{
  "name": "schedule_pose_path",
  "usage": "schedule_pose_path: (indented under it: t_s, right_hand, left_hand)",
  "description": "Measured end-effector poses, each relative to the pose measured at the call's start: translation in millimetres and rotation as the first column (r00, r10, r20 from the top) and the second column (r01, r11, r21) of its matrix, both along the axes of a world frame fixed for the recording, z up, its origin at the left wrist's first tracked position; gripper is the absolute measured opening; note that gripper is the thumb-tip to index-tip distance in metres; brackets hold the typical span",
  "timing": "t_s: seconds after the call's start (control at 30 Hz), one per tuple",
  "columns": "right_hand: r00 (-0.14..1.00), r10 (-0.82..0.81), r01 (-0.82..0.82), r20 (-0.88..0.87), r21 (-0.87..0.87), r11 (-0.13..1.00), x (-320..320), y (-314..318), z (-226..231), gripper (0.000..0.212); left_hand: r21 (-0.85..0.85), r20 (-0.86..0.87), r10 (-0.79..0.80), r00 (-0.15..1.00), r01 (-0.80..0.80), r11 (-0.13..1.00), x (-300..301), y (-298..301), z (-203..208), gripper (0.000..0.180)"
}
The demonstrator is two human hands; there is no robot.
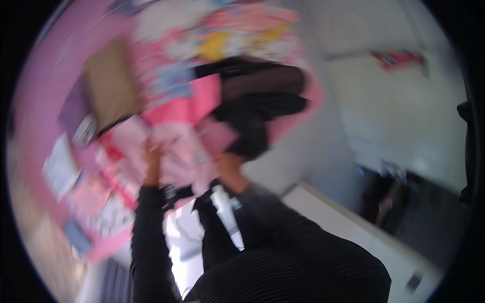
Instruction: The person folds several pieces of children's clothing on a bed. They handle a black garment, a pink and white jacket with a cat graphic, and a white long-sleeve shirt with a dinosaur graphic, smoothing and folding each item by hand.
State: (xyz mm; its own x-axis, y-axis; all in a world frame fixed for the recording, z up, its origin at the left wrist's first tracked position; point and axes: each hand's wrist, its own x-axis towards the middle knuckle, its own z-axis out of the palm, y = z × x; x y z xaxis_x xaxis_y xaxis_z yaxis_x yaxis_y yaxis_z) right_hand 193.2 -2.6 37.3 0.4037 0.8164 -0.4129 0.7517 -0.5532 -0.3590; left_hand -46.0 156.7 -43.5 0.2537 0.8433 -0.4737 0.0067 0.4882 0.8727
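The picture is tilted and blurred by motion. My left hand (152,162) and my right hand (228,169) both grip a pale pink garment (183,151), one at each side of it, above a pink bed cover (45,101). My forearms in dark ribbed sleeves rise from the lower edge. Just beyond the pink garment lies a black garment (255,108) and a bright pink cloth (194,103).
Several clothes in pink, white and yellow are piled at the far side of the bed (227,30). A brown cloth (108,83) lies at the left. Grey wall and pale floor (404,101) fill the right, with a white board edge (348,217) below.
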Motion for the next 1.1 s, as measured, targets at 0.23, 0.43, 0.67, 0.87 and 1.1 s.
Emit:
schedule_pose_path:
  t_s: [0.23, 0.43, 0.67, 0.87, 1.1]
  right_hand:
    - [0.974, 0.226, -0.217, -0.006, 0.26, 0.941, -34.5, -6.7, 8.9, 0.019]
    - [0.941, -0.095, 0.13, -0.326, 0.086, 0.988, -55.5, -26.5, -32.7, 0.025]
    - [0.787, -0.262, 0.216, -0.558, -0.149, 0.965, -71.2, -36.8, 14.0, 0.033]
    - [0.758, 0.23, -0.265, -0.611, 0.033, 0.964, -61.0, -36.2, 12.1, 0.017]
    - [0.832, 0.542, -0.5, -0.119, 0.26, 0.826, -22.5, -53.3, -28.2, 0.015]
  left_hand:
    - [0.131, -0.903, -0.047, 0.427, 0.379, 0.916, -34.0, 91.6, -14.1, 0.061]
    - [-0.483, -0.582, -0.478, 0.657, 0.194, 0.854, -37.3, 114.5, 6.3, 0.044]
    - [0.165, -0.726, -0.38, 0.573, 0.681, 0.713, -66.5, 198.1, 65.2, 0.04]
    - [0.354, -0.499, -0.252, 0.829, 0.46, 0.814, -33.5, 214.6, 18.8, 0.041]
    - [0.399, -0.781, 0.237, 0.578, 0.171, 0.901, -12.1, 49.6, 35.2, 0.025]
